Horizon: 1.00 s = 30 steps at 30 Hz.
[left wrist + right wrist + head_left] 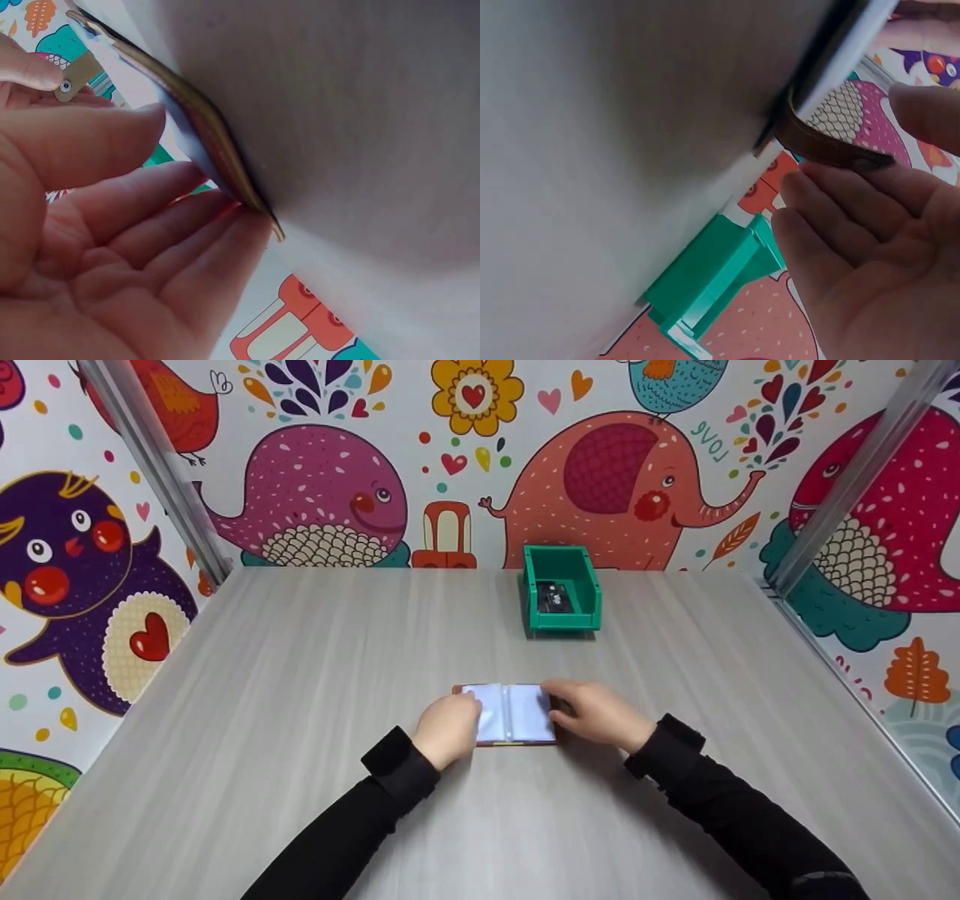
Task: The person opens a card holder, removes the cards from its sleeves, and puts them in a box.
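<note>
An opened card holder (531, 714) with clear plastic sleeves and a brown cover lies on the table in front of me. My left hand (445, 726) is at its left side. In the left wrist view the fingertips touch the cover's edge (217, 142), with the thumb held apart from the fingers. My right hand (602, 712) is at the right side of the holder. A brown closing strap (821, 146) with a snap sticks out over its extended fingers in the right wrist view, and the thumb stands away from it.
A green open-front bin (564, 621) stands farther back on the table, right of centre, with black cards (553, 598) inside. Walls with cartoon animals (322, 487) enclose the back and sides, with metal posts (154, 472) at the corners.
</note>
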{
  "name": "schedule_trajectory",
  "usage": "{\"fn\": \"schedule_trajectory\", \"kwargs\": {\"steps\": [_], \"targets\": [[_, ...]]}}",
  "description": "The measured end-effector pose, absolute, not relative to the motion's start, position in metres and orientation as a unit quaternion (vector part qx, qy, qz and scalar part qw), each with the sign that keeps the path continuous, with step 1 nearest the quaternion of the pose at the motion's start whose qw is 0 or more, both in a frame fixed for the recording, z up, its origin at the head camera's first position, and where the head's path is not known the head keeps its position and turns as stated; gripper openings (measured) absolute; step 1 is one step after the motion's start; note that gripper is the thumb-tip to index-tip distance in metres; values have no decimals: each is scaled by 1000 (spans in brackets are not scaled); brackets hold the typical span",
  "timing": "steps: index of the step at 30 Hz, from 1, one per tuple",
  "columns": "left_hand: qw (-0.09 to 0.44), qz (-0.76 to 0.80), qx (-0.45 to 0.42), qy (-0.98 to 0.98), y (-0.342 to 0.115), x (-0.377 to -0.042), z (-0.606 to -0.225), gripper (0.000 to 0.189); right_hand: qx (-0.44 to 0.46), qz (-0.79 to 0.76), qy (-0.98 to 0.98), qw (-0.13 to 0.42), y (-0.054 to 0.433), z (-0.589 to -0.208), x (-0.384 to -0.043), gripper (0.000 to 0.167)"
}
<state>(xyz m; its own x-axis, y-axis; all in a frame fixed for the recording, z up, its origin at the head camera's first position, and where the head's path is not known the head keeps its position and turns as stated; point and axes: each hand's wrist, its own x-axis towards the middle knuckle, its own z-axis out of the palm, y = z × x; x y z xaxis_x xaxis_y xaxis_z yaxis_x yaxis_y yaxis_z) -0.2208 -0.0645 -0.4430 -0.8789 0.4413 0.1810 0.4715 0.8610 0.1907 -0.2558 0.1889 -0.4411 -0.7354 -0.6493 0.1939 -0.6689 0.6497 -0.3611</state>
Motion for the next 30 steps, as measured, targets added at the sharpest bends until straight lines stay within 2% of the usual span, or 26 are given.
{"fn": "schedule_trajectory", "kwargs": {"steps": [13, 23, 30], "targets": [[73, -112, -241, -961, -65, -220, -443, 11, 404, 137, -904, -8, 179, -440, -260, 39], [71, -121, -243, -960, -66, -220, -442, 12, 433, 133, -892, 12, 180, -439, -259, 36], [70, -129, -248, -957, -68, -221, -441, 15, 443, 131, -887, -4, 179, -438, -256, 37]]}}
